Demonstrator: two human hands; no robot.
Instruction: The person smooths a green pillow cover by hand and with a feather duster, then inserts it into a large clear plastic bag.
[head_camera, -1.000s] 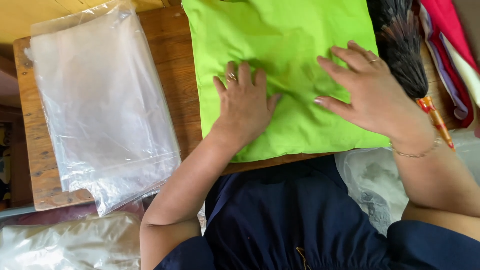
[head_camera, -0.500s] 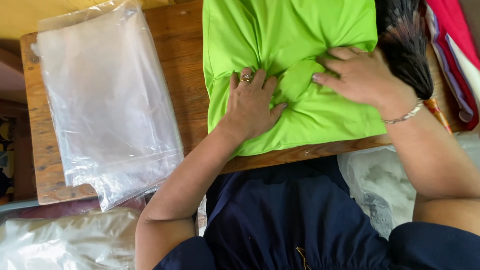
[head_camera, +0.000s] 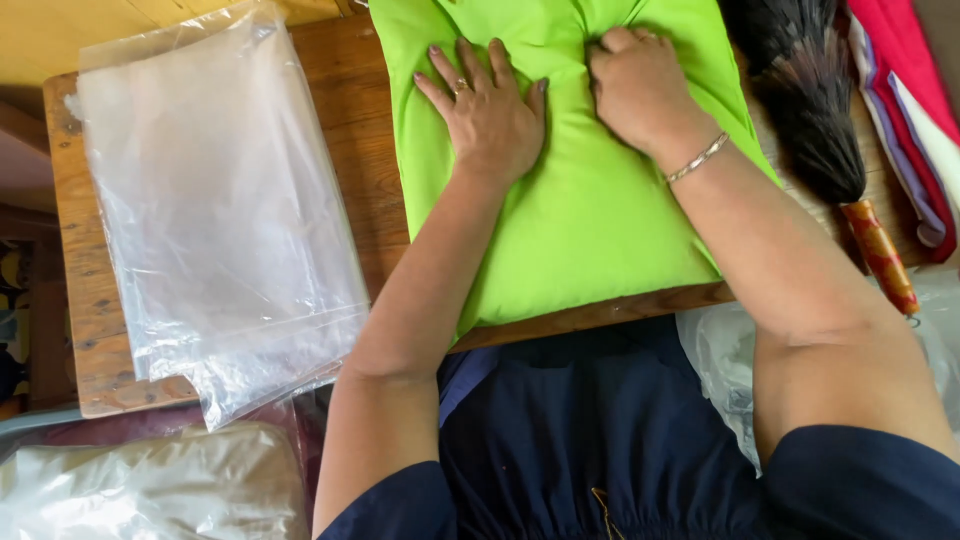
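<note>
both hands on green cloth (head_camera: 590, 210), empty plastic bag (head_camera: 215, 215) beside

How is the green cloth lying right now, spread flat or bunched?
Bunched in the middle. The right hand grips a gathered fold of the green cloth, creases radiating from it, while the left hand presses flat.

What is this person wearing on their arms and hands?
Both forearms are bare. Dark navy short sleeves cover the upper arms. The left hand wears a ring on one finger, and its nails look painted a muted purple. The right hand has a thin metallic bracelet at the wrist.
</note>
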